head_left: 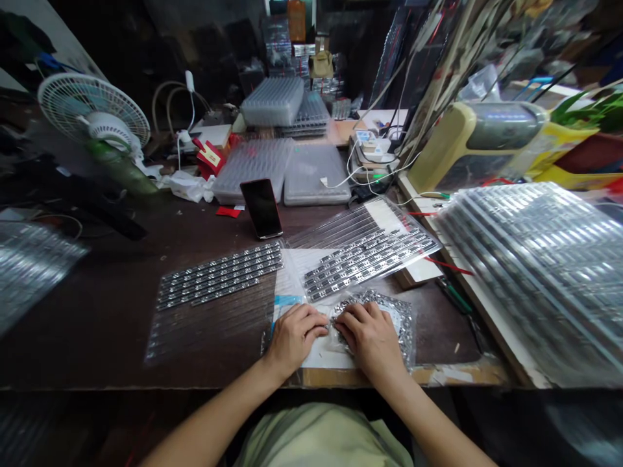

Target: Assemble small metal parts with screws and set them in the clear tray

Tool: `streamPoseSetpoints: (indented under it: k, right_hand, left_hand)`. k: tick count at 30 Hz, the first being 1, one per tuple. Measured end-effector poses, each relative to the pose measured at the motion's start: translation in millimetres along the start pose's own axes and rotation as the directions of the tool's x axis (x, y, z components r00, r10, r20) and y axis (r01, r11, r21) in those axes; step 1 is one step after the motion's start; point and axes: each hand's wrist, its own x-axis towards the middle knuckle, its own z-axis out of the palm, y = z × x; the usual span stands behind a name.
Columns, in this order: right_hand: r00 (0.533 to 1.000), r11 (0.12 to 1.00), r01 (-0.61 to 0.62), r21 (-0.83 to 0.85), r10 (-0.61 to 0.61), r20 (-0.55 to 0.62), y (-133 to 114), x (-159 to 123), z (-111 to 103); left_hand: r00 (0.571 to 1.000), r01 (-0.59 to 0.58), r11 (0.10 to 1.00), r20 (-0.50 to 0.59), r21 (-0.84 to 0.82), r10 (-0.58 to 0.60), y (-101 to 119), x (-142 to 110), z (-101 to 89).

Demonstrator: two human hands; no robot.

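My left hand (294,338) and my right hand (372,340) rest side by side at the near edge of the dark wooden workbench (97,324). Their fingertips meet on a crinkled clear plastic sheet of small silver metal parts (389,318), and the hands hide its middle. Under it lies white paper (296,275) with a strip of blue tape (287,300). Just beyond, rows of metal parts in a clear plastic sheet (367,259) lie across the paper. Further rows in plastic (219,275) lie to the left.
A black smartphone (263,209) leans upright behind the rows. Clear plastic trays (253,170) stand beyond it, with more stacked at the back (272,102). A tall stack of plastic sheets (530,272) fills the right, a green-handled tool (452,294) beside it. A white fan (92,110) stands back left.
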Motion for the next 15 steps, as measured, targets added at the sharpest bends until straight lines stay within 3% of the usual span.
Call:
streamPoseSetpoints:
  k: [5, 8, 12, 15]
  right_hand:
    - [0.998, 0.993, 0.008, 0.121, -0.001, -0.058, 2.5, -2.2, -0.8]
    - [0.997, 0.982, 0.019, 0.187, -0.005, -0.079, 4.7, -2.9, -0.2]
    - [0.995, 0.983, 0.018, 0.182, 0.0, -0.098, 5.8, -2.7, 1.1]
    - [0.994, 0.986, 0.04, 0.161, -0.023, -0.104, 5.6, -1.4, 0.9]
  left_hand:
    - [1.0, 0.003, 0.997, -0.003, -0.072, -0.003, 2.8, -1.7, -1.9]
    - [0.996, 0.044, 0.997, -0.081, -0.066, -0.049, -4.1, 9.1, -16.5]
    - [0.947, 0.242, 0.942, -0.269, 0.231, -0.177, -33.9, 35.4, -50.8]
    - [0.933, 0.303, 0.864, -0.311, 0.403, -0.182, -58.7, 41.2, -71.8]
